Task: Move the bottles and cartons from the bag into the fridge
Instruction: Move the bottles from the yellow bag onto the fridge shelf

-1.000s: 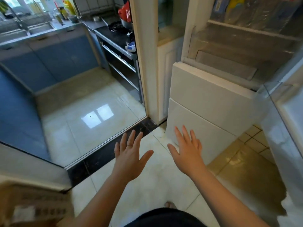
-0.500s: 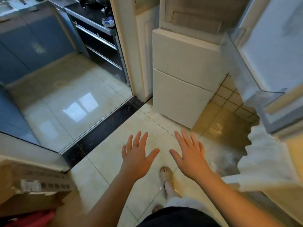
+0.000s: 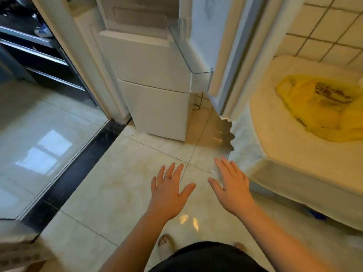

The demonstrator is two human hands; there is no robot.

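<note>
Stretches both bare forearms [image 3: 137, 240] forward, palms down. Holds left hand [image 3: 170, 193] flat, fingers straight and slightly spread, thumb angled out to the right. Holds right hand [image 3: 231, 187] just beside it, not touching, fingers straight, thumb pointing left. Grips nothing.

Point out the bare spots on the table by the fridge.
Bare cloth lies between the yellow bag and the near edge of the table, and left of the bag toward the fridge door. The bag fills the right side.

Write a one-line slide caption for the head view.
Open, empty left hand and right hand above the tiled floor; fridge door open ahead, yellow bag on the cloth-covered table at right.
</note>
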